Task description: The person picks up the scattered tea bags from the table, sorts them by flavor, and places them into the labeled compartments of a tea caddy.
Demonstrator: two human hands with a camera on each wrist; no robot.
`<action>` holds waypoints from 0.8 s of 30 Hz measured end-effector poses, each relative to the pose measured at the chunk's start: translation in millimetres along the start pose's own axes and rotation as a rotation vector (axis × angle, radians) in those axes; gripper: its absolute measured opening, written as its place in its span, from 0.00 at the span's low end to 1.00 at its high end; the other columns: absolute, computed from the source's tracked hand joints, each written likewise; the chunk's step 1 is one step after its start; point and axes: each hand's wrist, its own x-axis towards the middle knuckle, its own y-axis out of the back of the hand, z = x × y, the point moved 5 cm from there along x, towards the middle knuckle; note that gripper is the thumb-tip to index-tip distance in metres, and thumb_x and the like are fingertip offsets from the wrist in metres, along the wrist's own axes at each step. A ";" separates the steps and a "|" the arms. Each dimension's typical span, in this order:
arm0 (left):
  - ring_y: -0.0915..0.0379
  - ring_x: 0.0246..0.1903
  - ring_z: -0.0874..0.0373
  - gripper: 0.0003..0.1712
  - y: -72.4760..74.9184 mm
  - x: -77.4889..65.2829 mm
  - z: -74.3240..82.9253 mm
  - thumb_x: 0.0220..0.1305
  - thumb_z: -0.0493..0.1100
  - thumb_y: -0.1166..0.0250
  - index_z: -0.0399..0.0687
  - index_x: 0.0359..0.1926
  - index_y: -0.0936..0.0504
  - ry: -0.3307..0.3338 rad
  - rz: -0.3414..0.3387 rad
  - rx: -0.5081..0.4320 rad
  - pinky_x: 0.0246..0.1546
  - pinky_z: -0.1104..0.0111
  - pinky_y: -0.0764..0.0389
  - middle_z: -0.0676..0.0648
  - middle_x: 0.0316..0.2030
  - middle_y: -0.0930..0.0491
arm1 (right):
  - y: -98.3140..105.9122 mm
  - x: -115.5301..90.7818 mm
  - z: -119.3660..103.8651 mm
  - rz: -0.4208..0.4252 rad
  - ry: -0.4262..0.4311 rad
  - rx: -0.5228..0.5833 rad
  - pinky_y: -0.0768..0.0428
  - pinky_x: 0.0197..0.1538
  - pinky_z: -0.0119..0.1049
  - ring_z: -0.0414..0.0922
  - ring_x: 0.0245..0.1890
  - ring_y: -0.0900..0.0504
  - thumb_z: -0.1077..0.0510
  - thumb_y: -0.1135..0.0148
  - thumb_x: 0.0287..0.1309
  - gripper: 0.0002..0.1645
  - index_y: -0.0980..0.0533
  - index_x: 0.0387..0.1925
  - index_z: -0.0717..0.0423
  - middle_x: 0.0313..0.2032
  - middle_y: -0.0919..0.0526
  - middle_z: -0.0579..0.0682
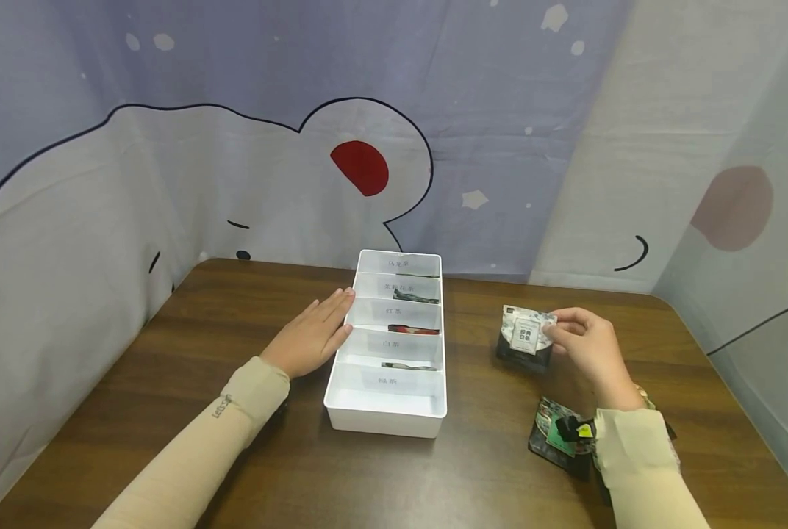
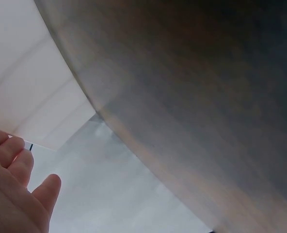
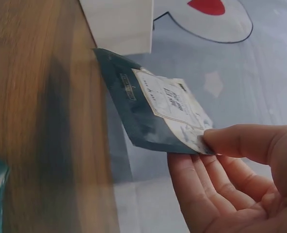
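My right hand (image 1: 586,345) pinches a tea bag sachet (image 1: 525,336) at its edge, thumb in front and fingers behind. The sachet (image 3: 153,104) has a dark lower part, a pale top and a white label with printed characters. In the right wrist view it tilts above the wooden table. My left hand (image 1: 311,330) rests against the left side of a white divided box (image 1: 387,422), its fingers straight along the rim. Several labelled compartments run down the box. Sachets stand in most of these, among them a red one (image 1: 412,330); the nearest compartment shows only its bare floor.
A green and black sachet (image 1: 559,441) lies on the wooden table (image 1: 486,485) under my right wrist, with more packets partly hidden by the sleeve. Behind the table's far edge hangs a patterned cloth (image 1: 500,147).
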 end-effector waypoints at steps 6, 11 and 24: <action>0.56 0.78 0.50 0.38 0.5 0.1 0.3 0.81 0.57 0.58 0.42 0.80 0.51 0.002 -0.003 0.000 0.76 0.48 0.48 0.46 0.79 0.50 | -5.2 -6.9 -13.9 0.052 0.072 0.064 0.14 0.39 0.30 0.29 0.34 0.17 0.59 0.34 0.66 0.21 0.25 0.53 0.70 0.32 0.17 0.37; 0.56 0.78 0.50 0.38 1.1 -0.3 0.5 0.81 0.57 0.58 0.42 0.80 0.51 0.001 0.000 -0.003 0.76 0.48 0.47 0.46 0.79 0.50 | -13.5 -12.2 -25.7 0.077 0.129 0.137 0.13 0.40 0.32 0.28 0.34 0.16 0.61 0.33 0.64 0.16 0.23 0.49 0.68 0.30 0.17 0.34; 0.56 0.78 0.50 0.38 1.2 0.1 0.5 0.80 0.57 0.58 0.42 0.80 0.50 0.000 -0.002 0.006 0.76 0.50 0.49 0.46 0.79 0.50 | -41.4 -28.6 -62.7 0.072 0.234 0.235 0.14 0.37 0.29 0.33 0.33 0.14 0.63 0.32 0.63 0.16 0.22 0.48 0.70 0.33 0.15 0.42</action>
